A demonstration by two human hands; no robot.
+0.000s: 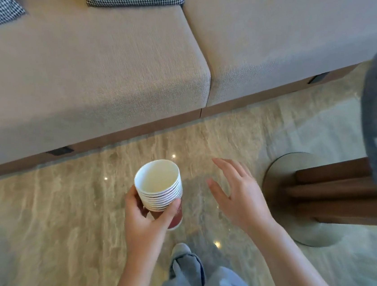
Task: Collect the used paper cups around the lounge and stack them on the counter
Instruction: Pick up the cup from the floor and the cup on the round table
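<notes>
Paper cups (158,188) nested, gripped by left hand (144,220)
Right hand (238,196) is held open beside them, fingers spread, empty.

**Nested cups held above the floor**

A stack of white-rimmed paper cups (159,188), nested one inside another with many rolled rims showing, tilts slightly away. The outermost cup's wall is dark red. The top cup looks empty, its cream inside bare.
</notes>
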